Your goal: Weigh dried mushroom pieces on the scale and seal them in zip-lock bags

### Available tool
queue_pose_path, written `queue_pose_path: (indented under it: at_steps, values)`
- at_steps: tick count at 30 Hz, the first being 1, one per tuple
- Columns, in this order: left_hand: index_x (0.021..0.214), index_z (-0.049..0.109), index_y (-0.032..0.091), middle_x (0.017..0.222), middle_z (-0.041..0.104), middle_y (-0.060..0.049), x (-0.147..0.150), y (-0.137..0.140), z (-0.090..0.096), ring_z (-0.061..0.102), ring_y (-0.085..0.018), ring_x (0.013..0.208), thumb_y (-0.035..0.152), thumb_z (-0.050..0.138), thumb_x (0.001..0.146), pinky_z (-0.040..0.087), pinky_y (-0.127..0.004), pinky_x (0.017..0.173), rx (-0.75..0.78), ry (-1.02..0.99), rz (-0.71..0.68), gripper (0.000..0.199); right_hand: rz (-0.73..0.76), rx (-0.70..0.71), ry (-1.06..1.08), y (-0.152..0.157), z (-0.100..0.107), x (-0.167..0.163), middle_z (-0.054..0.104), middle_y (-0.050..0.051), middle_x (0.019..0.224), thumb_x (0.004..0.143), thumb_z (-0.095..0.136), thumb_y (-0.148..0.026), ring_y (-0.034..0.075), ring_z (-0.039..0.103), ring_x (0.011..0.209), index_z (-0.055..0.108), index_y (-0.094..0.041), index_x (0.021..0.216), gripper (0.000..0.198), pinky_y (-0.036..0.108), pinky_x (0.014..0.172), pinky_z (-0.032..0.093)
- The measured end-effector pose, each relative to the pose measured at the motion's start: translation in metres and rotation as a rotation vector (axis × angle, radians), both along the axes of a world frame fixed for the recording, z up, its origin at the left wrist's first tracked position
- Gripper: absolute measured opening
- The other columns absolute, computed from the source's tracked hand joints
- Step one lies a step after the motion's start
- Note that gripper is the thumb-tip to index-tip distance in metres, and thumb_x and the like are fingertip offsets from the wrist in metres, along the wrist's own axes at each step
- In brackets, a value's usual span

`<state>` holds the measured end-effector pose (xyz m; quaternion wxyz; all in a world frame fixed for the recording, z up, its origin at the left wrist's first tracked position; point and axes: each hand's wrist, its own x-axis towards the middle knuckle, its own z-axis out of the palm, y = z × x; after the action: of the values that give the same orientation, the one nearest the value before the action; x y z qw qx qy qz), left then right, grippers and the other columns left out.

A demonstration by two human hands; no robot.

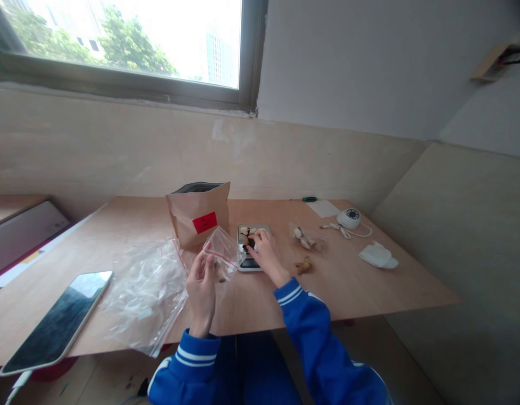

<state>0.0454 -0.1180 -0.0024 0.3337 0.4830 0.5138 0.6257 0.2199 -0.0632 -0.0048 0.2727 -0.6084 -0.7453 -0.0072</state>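
Bag (223, 246): in grip of left hand (202, 286) | pieces (245, 231) on scale (250, 264): right hand (267, 253) touching, grip unclear

zip bag (222, 246): clear glossy plastic | pouch (182, 216): matt paper | tabletop (348, 289): smooth, wood-look | phone screen (57, 323): glossy

Window (179, 34): far left; brownish-grey frame (116, 81); green trees (125, 45) and a tall building (219, 59) outside.
Light: daylight, pane nearly washed out.
Far wall (285, 160): grey-white above, beige below, pale patches; ragged plaster by the frame's lower right corner.
Right wall (462, 219): beige below, grey above; wooden fixture (488, 64) high up, blurred.
Table (353, 289): light wood, far edge by the far wall.
Floor (99, 377): brownish, seams near left.
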Motion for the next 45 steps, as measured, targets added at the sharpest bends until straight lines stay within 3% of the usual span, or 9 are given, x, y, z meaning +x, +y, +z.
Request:
queue_pose_path:
  at_steps: [7,15,20,25,31,35,39,41,45]
  values:
    - [0.121,0.061,0.023,0.131,0.06,-0.005,-0.002,0.002,-0.001,0.057,-0.021,0.115,0.047,0.054,0.087,0.044,-0.032,0.097,-0.013,-0.066,0.026,0.042,-0.054,-0.017,-0.04,0.005,-0.008,-0.001,0.066,0.012,0.101,0.085,0.05,-0.008,0.029,0.055,0.101,0.067,-0.016,0.094,0.021,0.042,0.086,0.042]
    - [0.126,0.059,0.022,0.121,0.066,-0.007,0.003,0.001,-0.001,0.059,-0.022,0.112,0.049,0.053,0.086,0.046,-0.034,0.096,-0.039,-0.06,0.033,0.048,-0.044,0.186,0.688,-0.018,0.041,-0.003,0.067,0.006,0.092,0.088,0.054,-0.031,0.017,0.058,0.073,0.067,-0.019,0.096,0.019,0.029,0.069,0.048]
    - [0.127,0.058,0.024,0.128,0.061,-0.007,0.01,-0.001,0.006,0.059,-0.021,0.114,0.047,0.054,0.086,0.048,-0.029,0.094,0.011,-0.133,0.026,0.047,0.214,0.118,0.464,-0.013,0.054,-0.002,0.063,0.006,0.107,0.089,0.051,-0.024,0.019,0.058,0.101,0.067,-0.025,0.108,0.025,0.032,0.091,0.045]
    - [0.132,0.054,0.023,0.101,0.071,-0.004,0.004,-0.005,0.006,0.067,-0.016,0.085,0.05,0.055,0.085,0.054,-0.024,0.07,-0.024,-0.195,0.005,0.053,0.034,-0.024,0.147,0.023,0.015,0.017,0.048,0.013,0.136,0.088,0.054,-0.025,0.026,0.041,0.129,0.053,-0.025,0.133,0.044,0.045,0.104,0.035]
    - [0.129,0.056,0.029,0.13,0.06,-0.004,-0.002,-0.002,-0.004,0.06,-0.02,0.114,0.047,0.052,0.088,0.053,-0.029,0.087,-0.025,-0.192,0.005,0.045,0.093,-0.101,-0.068,0.045,-0.008,0.022,0.061,0.013,0.117,0.093,0.05,-0.024,0.024,0.053,0.112,0.057,-0.021,0.127,0.034,0.039,0.098,0.038]
    - [0.128,0.056,0.029,0.132,0.059,-0.005,-0.004,0.002,-0.012,0.06,-0.02,0.114,0.048,0.051,0.088,0.053,-0.03,0.086,-0.028,-0.196,0.002,0.044,0.072,-0.065,-0.024,0.047,-0.009,0.022,0.063,0.013,0.112,0.092,0.052,-0.025,0.024,0.055,0.106,0.061,-0.019,0.12,0.03,0.039,0.094,0.04]
    - [0.131,0.053,0.024,0.117,0.067,-0.007,-0.003,0.004,-0.016,0.064,-0.02,0.106,0.051,0.051,0.087,0.054,-0.031,0.084,-0.053,-0.173,-0.035,0.052,0.171,0.029,0.421,0.034,0.014,0.015,0.067,0.008,0.107,0.089,0.055,-0.031,0.019,0.06,0.1,0.062,-0.02,0.118,0.032,0.031,0.087,0.045]
    - [0.131,0.054,0.024,0.117,0.067,-0.007,-0.002,0.004,-0.015,0.062,-0.022,0.109,0.052,0.052,0.086,0.053,-0.033,0.088,-0.067,-0.169,-0.044,0.052,0.309,-0.051,0.597,0.022,0.039,0.007,0.069,0.005,0.101,0.087,0.057,-0.036,0.017,0.063,0.091,0.064,-0.021,0.116,0.033,0.027,0.078,0.048]
    - [0.129,0.055,0.028,0.134,0.058,-0.004,0.002,0.003,-0.01,0.052,-0.022,0.124,0.048,0.052,0.088,0.046,-0.037,0.1,-0.062,-0.177,-0.073,0.046,0.499,-0.291,0.466,-0.002,0.092,-0.009,0.073,0.001,0.089,0.082,0.063,-0.04,0.016,0.065,0.081,0.072,-0.022,0.102,0.028,0.024,0.068,0.047]
